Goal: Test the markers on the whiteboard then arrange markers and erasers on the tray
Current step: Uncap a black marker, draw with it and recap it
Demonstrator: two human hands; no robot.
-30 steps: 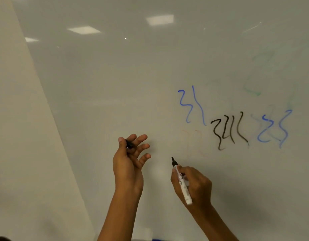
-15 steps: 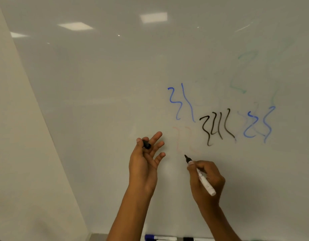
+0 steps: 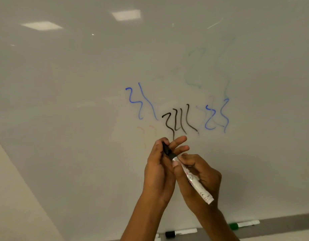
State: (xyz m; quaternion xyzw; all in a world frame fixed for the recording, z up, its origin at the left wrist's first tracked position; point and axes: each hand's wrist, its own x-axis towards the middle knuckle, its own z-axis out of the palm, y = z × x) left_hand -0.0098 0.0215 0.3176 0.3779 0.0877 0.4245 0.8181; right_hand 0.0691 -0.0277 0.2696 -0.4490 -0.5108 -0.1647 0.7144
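left hand (image 3: 159,171): fingers pinch black cap (image 3: 166,149), other fingers spread | right hand (image 3: 200,178): fingers grip white marker (image 3: 193,180), its tip meeting the cap | both just below black scribble (image 3: 178,120) on whiteboard (image 3: 80,101) | tray (image 3: 280,225) below scribble: black-capped marker (image 3: 180,232), green-capped marker (image 3: 244,224)

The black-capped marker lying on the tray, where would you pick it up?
Pinch the black-capped marker at the middle of its white barrel, coming down from above and the front. It lies flat along the tray against the whiteboard, so the board blocks the back.
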